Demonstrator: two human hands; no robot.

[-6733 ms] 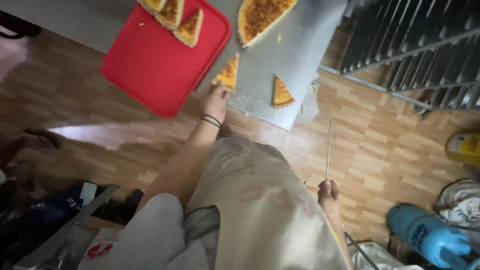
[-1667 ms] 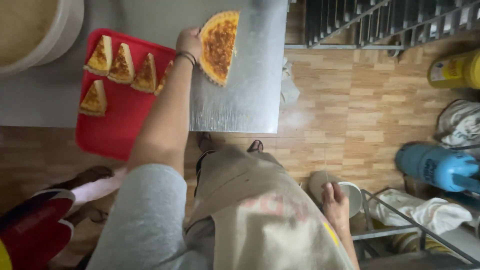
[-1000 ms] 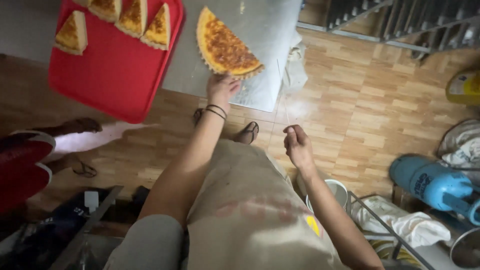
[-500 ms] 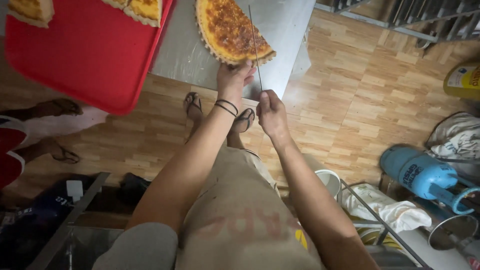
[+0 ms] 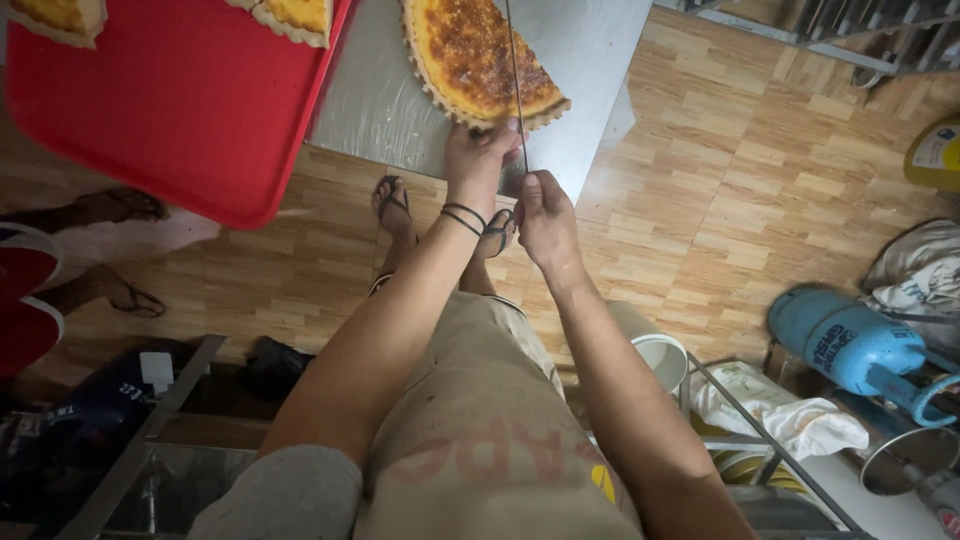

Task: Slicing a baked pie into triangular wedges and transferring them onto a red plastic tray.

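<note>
A half round of golden baked tart [image 5: 470,55] lies on a steel table [image 5: 580,60]. My left hand [image 5: 482,150] rests on the tart's near crust edge, fingers pressing it down. My right hand [image 5: 543,215] is closed around the handle end of a long thin knife [image 5: 514,70], whose blade runs straight across the tart. A red tray [image 5: 180,100] overhangs the table's left side and carries cut tart wedges [image 5: 295,15] at its far edge.
Wooden floor lies below the table edge, with my sandalled feet [image 5: 395,205] on it. Another person's feet [image 5: 120,290] stand at the left. A blue gas cylinder [image 5: 850,345], a white bucket [image 5: 655,350] and cloths sit at the right.
My view has moved closer to the table. My right hand has come up from my side with the thin knife and laid its blade across the tart, while my left hand stays on the crust.
</note>
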